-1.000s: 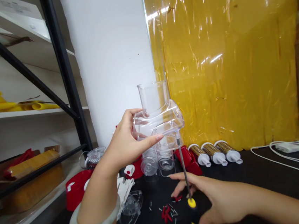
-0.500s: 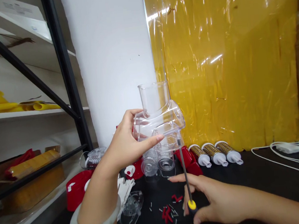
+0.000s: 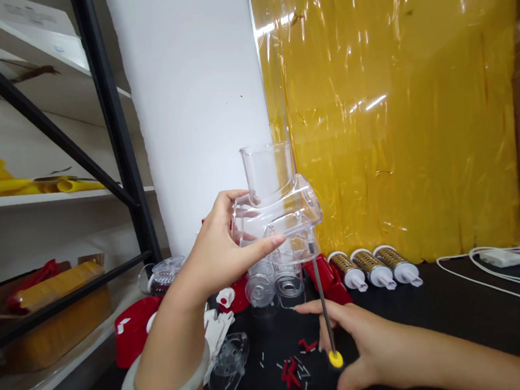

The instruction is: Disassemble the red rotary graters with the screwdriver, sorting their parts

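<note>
My left hand (image 3: 221,248) grips a clear plastic grater housing (image 3: 284,212) from its left side, thumb across the front, and holds it above the table with its round chute upright. My right hand (image 3: 370,344) is around the dark handle of a screwdriver (image 3: 322,302), index finger stretched out to the left. The long shaft points up, and its tip meets the underside of the housing at the right. Whether a screw sits at the tip is too small to see. Below lie small red plastic pieces (image 3: 290,374) and several loose screws (image 3: 304,371).
Three grater drums (image 3: 380,269) with white ends lie along the back. Clear parts (image 3: 262,287), red parts (image 3: 325,277), a red housing (image 3: 135,329) and a clear flat cover (image 3: 228,366) stand about. White cables (image 3: 496,258) lie right; a shelf rack (image 3: 119,141) rises left.
My right thumb and the screwdriver's handle have shifted slightly downward and turned. My left hand and the clear housing have stayed in place.
</note>
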`<action>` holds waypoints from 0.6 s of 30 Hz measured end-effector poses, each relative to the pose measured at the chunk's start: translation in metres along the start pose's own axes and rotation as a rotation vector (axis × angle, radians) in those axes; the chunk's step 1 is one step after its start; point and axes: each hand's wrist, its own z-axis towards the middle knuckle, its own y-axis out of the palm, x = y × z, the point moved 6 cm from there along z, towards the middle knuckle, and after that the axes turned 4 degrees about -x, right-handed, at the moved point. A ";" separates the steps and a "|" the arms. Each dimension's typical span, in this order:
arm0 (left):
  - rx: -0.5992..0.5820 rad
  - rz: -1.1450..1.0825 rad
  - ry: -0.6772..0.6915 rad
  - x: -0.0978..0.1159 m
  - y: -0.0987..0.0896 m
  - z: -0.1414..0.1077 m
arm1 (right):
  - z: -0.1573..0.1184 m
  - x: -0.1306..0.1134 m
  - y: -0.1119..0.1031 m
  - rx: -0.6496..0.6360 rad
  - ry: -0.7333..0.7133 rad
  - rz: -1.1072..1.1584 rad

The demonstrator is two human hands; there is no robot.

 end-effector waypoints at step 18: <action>-0.006 0.000 -0.006 0.002 0.000 -0.001 | -0.004 0.002 0.004 -0.165 -0.092 -0.144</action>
